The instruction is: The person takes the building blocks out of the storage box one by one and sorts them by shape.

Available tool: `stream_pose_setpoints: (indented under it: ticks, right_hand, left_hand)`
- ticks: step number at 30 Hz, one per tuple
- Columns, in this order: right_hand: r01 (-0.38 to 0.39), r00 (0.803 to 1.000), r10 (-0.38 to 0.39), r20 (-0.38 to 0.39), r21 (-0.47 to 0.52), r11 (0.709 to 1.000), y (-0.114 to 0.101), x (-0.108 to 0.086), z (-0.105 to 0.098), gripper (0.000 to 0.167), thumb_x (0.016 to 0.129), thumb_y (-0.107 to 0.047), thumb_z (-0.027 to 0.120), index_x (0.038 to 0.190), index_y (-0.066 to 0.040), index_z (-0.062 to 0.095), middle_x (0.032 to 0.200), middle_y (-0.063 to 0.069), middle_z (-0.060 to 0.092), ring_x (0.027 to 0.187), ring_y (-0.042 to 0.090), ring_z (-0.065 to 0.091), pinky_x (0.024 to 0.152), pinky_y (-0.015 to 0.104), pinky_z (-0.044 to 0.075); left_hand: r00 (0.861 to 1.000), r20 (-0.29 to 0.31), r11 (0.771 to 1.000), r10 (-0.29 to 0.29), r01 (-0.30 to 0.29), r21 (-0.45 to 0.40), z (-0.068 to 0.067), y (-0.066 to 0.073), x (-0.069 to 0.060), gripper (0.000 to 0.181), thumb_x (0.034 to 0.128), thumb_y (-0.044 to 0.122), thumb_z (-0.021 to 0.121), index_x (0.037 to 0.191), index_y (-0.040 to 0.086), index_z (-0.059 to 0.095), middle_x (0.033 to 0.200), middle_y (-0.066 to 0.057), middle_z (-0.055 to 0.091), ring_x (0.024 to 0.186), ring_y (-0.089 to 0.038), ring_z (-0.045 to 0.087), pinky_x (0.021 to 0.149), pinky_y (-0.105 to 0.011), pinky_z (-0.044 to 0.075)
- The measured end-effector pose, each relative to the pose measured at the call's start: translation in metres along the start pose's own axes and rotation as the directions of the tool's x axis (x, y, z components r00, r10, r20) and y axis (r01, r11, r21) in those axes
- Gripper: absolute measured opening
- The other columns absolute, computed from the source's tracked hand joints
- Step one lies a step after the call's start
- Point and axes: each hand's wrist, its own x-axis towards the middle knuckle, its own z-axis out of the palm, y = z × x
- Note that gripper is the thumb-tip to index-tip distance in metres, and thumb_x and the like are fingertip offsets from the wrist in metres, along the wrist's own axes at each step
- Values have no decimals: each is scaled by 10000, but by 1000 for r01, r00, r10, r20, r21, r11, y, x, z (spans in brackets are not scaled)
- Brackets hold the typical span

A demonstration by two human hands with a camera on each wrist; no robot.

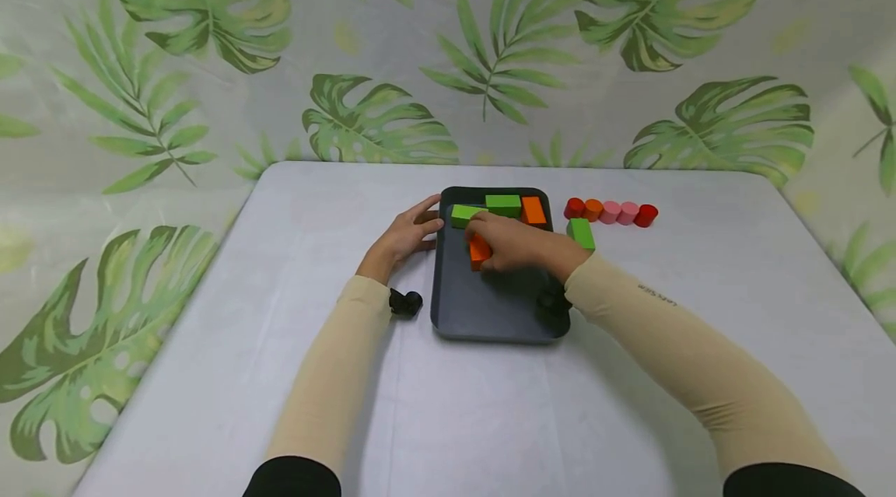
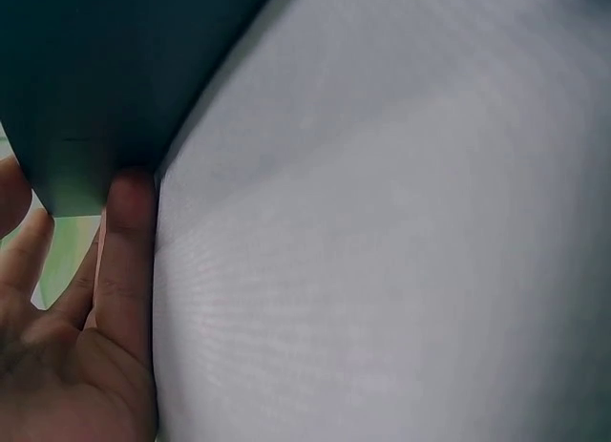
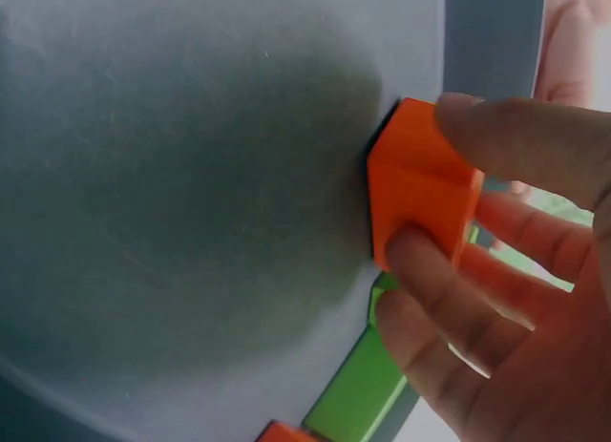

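Note:
A dark grey rectangular tray (image 1: 490, 310) lies on the white table. Inside it, my right hand (image 1: 518, 239) pinches an orange block (image 1: 479, 254); in the right wrist view the thumb and fingers sit on opposite sides of that block (image 3: 420, 199). Two green blocks (image 1: 503, 206) and another orange block (image 1: 533, 211) line the tray's far end. My left hand (image 1: 404, 238) is at the tray's left side, its fingers extended. Seen from the left wrist, the fingertips (image 2: 132, 199) touch the tray's outer wall (image 2: 105, 79).
Right of the tray stands a green block (image 1: 580, 234), close to my right wrist. Behind it is a row of several red, orange and pink cylinders (image 1: 610, 211). A leaf-patterned cloth (image 1: 504, 61) hangs behind the table.

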Motion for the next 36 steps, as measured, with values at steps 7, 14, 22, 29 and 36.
stream_pose_setpoints:
  ticks: [7,14,22,29,36]
  right_hand:
    - [-32,999,32,33,11,999,3,-1,4,516,874,-85,730,1349,-52,531,1362,176,520,1119,288,557,1048,440,502]
    - [-32,999,31,24,21,999,5,-1,4,514,871,-69,726,1347,-80,534,1355,174,525,1127,294,549,1059,462,493]
    - [-61,998,61,13,16,998,4,2,4,651,878,-116,725,1448,6,436,1417,180,517,1186,294,532,1119,448,443]
    - [-99,994,97,40,47,994,4,3,6,661,895,-137,713,1472,-30,407,1413,191,502,1202,306,525,1120,462,441]
    - [-69,997,69,19,30,997,6,3,7,659,881,-162,737,1456,-41,439,1391,166,536,1190,293,531,1123,460,441]
  left_hand:
    - [1000,11,1000,-11,11,13,1,-2,1,612,1026,123,538,1561,325,321,1595,-102,367,1386,-283,482,1129,-457,448]
    - [1000,3,1000,-12,12,11,1,-3,2,605,1023,130,548,1551,338,340,1588,-96,377,1371,-271,500,1127,-452,451]
    - [1000,1,1000,-5,5,15,-2,-1,2,609,1023,124,546,1555,333,334,1593,-99,370,1380,-274,489,1130,-454,448]
    - [1000,3,1000,-11,11,13,-1,-1,1,612,1022,125,547,1556,332,333,1595,-96,368,1382,-276,488,1133,-458,445]
    - [1000,3,1000,-11,11,9,-1,0,2,616,1023,118,540,1561,325,324,1599,-97,363,1386,-282,481,1134,-461,442]
